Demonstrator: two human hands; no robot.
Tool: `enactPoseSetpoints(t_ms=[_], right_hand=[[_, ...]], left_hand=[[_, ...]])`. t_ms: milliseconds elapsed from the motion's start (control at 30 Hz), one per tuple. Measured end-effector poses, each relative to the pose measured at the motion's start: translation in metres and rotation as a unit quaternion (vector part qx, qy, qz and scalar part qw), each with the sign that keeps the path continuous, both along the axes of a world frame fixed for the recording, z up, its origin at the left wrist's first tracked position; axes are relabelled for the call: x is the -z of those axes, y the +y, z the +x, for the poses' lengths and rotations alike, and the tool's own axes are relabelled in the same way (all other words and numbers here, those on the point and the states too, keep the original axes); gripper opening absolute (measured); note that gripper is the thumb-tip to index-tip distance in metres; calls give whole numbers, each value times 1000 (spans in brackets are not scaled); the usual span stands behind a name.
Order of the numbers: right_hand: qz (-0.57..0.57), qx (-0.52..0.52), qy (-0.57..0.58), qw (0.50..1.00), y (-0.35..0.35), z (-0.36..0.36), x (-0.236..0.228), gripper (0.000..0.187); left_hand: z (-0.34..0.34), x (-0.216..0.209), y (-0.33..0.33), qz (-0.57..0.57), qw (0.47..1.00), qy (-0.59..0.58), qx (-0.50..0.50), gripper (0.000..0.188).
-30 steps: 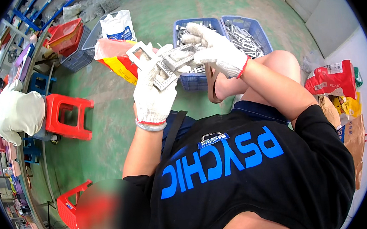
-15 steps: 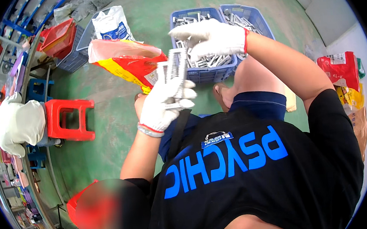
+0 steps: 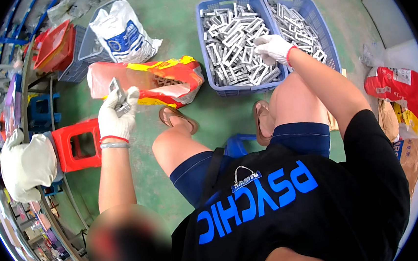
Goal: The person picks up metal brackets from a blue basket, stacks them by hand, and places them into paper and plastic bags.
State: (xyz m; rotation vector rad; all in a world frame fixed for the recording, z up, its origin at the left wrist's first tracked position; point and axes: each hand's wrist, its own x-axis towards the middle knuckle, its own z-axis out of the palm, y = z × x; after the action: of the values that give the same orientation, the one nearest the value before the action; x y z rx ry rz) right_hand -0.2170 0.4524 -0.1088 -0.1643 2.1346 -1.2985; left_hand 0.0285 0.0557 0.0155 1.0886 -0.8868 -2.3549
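Observation:
My left hand [image 3: 116,119], in a white knit glove with a red cuff, is closed on several silver metal frames [image 3: 120,107]. It is beside the open mouth of a red and yellow sack [image 3: 179,91], which has more metal pieces inside. My right hand [image 3: 276,49], in a matching glove, is over the right side of a blue plastic crate [image 3: 202,38] heaped with loose rectangular metal frames [image 3: 234,45]. Its fingers are curled together, and what is between them is hidden.
A second blue crate [image 3: 332,42] of metal frames stands right of the first. A white sack [image 3: 128,36], red bins [image 3: 55,49] and a red stool [image 3: 79,140] are at left. A person in pale clothing [image 3: 27,164] is by the shelving. Bags [image 3: 394,86] lie at right.
My left hand has moved left with metal frames, from in front of me to beside the red and yellow sack. My right hand has come down and right over the crate, its fingers now curled.

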Motion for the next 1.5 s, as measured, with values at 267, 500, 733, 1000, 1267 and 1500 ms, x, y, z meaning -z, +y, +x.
enactPoseSetpoints(t_ms=[267,500,733,1000,1267,1500], right_hand=[[204,-103,40,973,-48,-54,62,51],[360,-135,176,906,-80,-92,86,72],[387,-242,394,797,-89,-134,138,62],[436,-303,388,754,-111,-156,142,57],[484,-343,345,727,-120,-152,125,41],[451,-358,354,737,-114,-148,112,39]], left_hand=[[-53,25,-37,60,994,20,93,40],[-37,16,-5,-147,982,5,120,51],[-3,-7,61,-317,932,-131,118,41],[33,10,113,-175,915,-292,217,24],[24,60,134,-95,894,-292,326,35],[16,73,144,-74,889,-298,339,40]])
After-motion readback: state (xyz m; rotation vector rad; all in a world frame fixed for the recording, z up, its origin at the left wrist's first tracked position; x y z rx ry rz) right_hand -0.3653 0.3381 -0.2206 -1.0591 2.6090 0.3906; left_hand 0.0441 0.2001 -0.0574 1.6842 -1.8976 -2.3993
